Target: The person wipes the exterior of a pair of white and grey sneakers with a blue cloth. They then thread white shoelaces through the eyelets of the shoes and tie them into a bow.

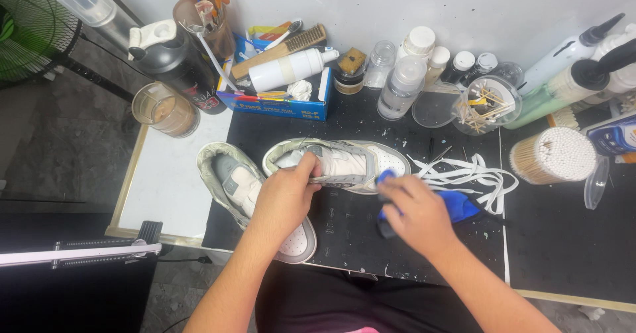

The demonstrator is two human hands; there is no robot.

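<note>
A grey and white sneaker (351, 161) lies on its side on the black mat (563, 240), toe pointing right. My left hand (286, 197) grips its heel and collar end. My right hand (417, 214) presses a blue cloth (460, 207) against the sneaker's toe side. A second matching sneaker (232, 177) lies to the left, partly under my left forearm. Loose white laces (474, 174) lie in a heap just right of the toe.
Behind the shoes stand a blue box (285, 101) with brushes and a white bottle, several small bottles (404, 84), a tub of toothpicks (487, 104), a cotton-swab container (553, 155), squeeze bottles (576, 81) and two cups (165, 111). A fan (30, 28) stands far left.
</note>
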